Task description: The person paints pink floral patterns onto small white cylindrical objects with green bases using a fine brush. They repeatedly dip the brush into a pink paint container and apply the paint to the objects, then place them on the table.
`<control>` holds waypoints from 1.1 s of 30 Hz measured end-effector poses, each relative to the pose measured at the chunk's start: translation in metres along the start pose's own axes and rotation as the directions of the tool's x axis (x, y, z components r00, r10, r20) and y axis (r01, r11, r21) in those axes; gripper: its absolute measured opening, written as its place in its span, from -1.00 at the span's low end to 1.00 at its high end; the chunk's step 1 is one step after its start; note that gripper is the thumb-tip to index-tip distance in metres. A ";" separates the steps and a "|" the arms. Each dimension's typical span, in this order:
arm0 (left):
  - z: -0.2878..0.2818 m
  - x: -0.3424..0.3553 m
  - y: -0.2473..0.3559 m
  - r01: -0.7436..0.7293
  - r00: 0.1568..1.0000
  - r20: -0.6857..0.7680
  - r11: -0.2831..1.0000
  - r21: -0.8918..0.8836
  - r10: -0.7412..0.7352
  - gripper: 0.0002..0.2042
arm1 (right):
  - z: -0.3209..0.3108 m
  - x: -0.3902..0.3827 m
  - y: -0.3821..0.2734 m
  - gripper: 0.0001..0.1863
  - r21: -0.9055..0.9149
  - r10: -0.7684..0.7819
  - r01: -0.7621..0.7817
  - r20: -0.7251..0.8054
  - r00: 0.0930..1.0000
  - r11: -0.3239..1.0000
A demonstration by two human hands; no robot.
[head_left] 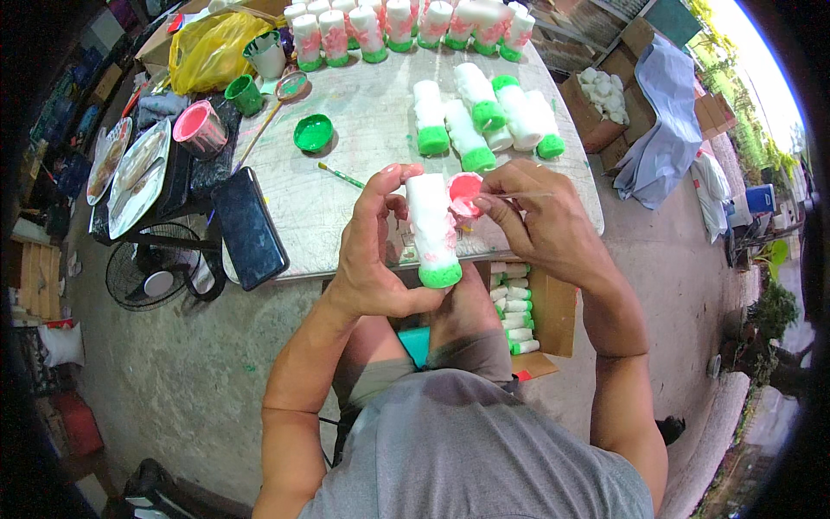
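My left hand [367, 246] grips a white candle-shaped cylinder [425, 216] end to end, thumb at its green base and fingers at its top. Its raised surface carries light pink patches low on the side. In my right hand [540, 216], thumb and fingers pinch a thin paintbrush [529, 195], its tip hidden at a small cup of pink paint [465, 190]. The cup sits just right of the cylinder, by the near table edge. Beyond my hands lie several white cylinders [471, 121] with green bases and no pink visible.
Upright pink-and-green painted cylinders [400, 26] line the table's far edge. A green paint lid [313, 133], a green-tipped brush [341, 176], a phone [249, 227] and a pink paint tub [201, 128] are to the left. An open carton of cylinders [553, 311] stands below the table.
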State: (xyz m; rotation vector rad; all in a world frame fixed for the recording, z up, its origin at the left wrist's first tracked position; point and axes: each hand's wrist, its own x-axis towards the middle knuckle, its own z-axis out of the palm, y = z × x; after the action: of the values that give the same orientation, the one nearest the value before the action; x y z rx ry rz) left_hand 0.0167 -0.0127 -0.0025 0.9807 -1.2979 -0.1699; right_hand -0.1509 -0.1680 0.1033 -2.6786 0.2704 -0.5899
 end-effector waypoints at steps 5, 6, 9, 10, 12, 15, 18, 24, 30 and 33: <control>0.001 0.002 0.001 -0.004 1.000 -0.018 0.997 -0.083 0.002 0.17 | -0.009 -0.006 -0.004 -0.83 0.258 0.169 -0.147 -0.064 0.984 0.955; 0.000 0.001 0.001 0.021 1.000 -0.001 0.997 -0.068 -0.021 0.18 | -0.013 -0.007 -0.004 -0.84 0.288 0.202 -0.169 -0.087 0.976 0.943; -0.006 -0.003 0.001 0.083 0.996 0.039 0.996 -0.043 -0.081 0.21 | -0.022 -0.013 0.000 -0.85 0.231 0.136 -0.112 -0.089 0.987 0.966; -0.006 -0.004 0.001 0.098 0.994 0.046 0.994 -0.049 -0.096 0.21 | -0.024 -0.016 0.002 -0.85 0.205 0.104 -0.084 -0.089 0.991 0.975; -0.007 -0.006 -0.001 0.108 0.993 0.052 0.992 -0.071 -0.105 0.20 | -0.029 -0.022 -0.001 -0.86 0.230 0.117 -0.093 -0.091 0.989 0.969; -0.008 -0.005 -0.003 0.096 0.994 0.059 0.991 -0.088 -0.091 0.20 | -0.036 -0.027 0.003 -0.85 0.240 0.119 -0.089 -0.113 0.986 0.967; -0.010 -0.003 -0.002 0.092 0.993 0.078 0.994 -0.063 -0.087 0.18 | -0.038 -0.029 0.010 -0.81 0.264 0.174 -0.126 -0.168 0.970 0.956; -0.008 -0.003 -0.002 0.096 0.994 0.071 0.990 -0.108 -0.088 0.16 | -0.018 -0.023 0.022 -0.70 0.527 0.422 -0.262 -0.209 0.882 0.809; -0.006 -0.003 -0.003 0.066 0.997 0.054 0.990 -0.121 -0.060 0.16 | -0.013 -0.027 0.029 -0.69 0.493 0.440 -0.257 -0.301 0.846 0.831; -0.005 -0.003 -0.003 0.065 0.997 0.044 0.988 -0.139 -0.059 0.16 | -0.016 -0.030 0.022 -0.71 0.535 0.454 -0.237 -0.321 0.831 0.811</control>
State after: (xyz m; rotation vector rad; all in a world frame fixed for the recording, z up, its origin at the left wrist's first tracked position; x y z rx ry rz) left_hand 0.0213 -0.0098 -0.0062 0.9015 -1.2743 -0.3262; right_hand -0.1869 -0.1858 0.0973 -1.9261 0.6454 -0.9849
